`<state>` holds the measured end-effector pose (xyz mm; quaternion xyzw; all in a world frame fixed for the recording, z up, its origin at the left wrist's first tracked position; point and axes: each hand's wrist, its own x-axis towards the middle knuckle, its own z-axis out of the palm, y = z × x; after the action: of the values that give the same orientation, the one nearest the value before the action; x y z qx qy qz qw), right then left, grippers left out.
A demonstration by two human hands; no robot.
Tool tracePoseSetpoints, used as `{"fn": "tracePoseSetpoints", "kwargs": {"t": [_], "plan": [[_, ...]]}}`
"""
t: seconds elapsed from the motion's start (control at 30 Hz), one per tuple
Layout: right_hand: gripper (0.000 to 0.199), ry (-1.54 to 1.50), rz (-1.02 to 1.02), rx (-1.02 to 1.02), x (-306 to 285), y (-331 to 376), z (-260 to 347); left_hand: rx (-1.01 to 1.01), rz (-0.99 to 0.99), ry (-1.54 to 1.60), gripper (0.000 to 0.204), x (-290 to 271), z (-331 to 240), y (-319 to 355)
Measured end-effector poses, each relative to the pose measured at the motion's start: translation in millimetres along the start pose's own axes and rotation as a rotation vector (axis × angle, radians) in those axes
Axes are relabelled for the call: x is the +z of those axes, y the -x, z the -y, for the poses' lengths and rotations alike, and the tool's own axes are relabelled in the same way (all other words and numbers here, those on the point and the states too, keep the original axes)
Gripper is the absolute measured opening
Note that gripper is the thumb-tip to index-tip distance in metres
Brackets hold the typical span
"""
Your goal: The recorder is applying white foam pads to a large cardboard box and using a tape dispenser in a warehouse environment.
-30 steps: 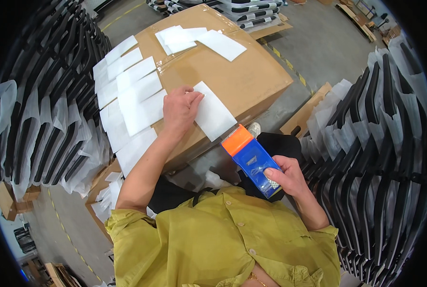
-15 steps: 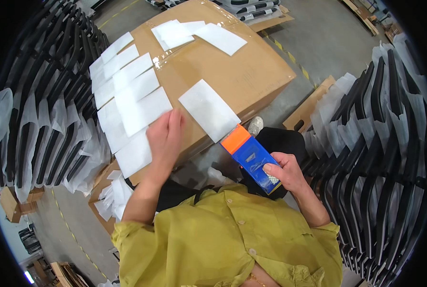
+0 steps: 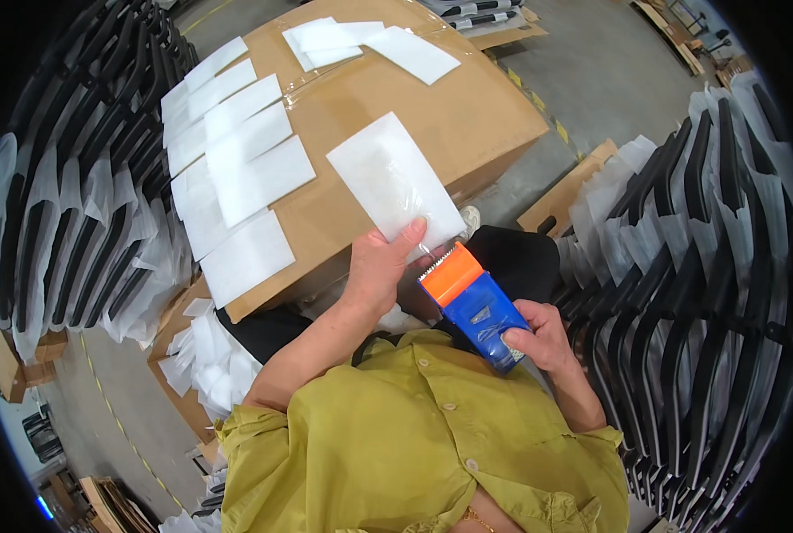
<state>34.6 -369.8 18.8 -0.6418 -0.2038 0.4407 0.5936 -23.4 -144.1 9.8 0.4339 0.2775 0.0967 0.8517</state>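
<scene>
My left hand grips the near edge of a white foam sheet, thumb on top and fingers beneath. The sheet slants up and away over the near part of a large cardboard box. In my right hand is a blue and orange tape dispenser, its toothed metal edge pointing toward the sheet. A short gap parts the dispenser from the sheet, where a shiny bit of clear tape shows by my left thumb. Overlapping white foam sheets cover the box's left side.
More foam sheets lie at the far side of the box. Stacked black curved frames in thin white wrap stand at the right, and similar frames at the left. An open carton beside my left side holds crumpled white pieces.
My left hand has moved right from over the box and taken hold of the foam sheet. The dispenser has drawn slightly toward me, away from the sheet's edge.
</scene>
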Motion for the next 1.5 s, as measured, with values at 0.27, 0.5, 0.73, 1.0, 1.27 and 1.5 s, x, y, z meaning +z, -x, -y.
{"fn": "tracePoseSetpoints", "kwargs": {"t": [0.27, 0.5, 0.73, 1.0, 1.27, 1.5], "plan": [[0.026, 0.05, 0.031, -0.025, 5, 12, 2, 0.057, -0.078, -0.056, 0.025, -15, -24, 2], [0.03, -0.29, -0.165, 0.259, 4, -25, -24, 1.463, 0.712, -1.042, 0.019, 32, -7, 71], [0.027, -0.276, -0.3, 0.157, -23, -10, -49, 1.123, -0.214, -1.81, 0.051, -85, -67, 97], [0.029, -0.264, -0.188, 0.194, -8, -24, -56, 0.79, -0.642, -2.06, 0.056, -143, -55, 70], [0.032, -0.206, -0.177, 0.198, 1, -26, -44, 0.617, -0.668, -2.1, 0.046, -133, -49, 63], [0.028, -0.246, -0.182, 0.215, -4, -28, -48, 0.626, -0.598, -2.103, 0.049, -124, -63, 62]]}}
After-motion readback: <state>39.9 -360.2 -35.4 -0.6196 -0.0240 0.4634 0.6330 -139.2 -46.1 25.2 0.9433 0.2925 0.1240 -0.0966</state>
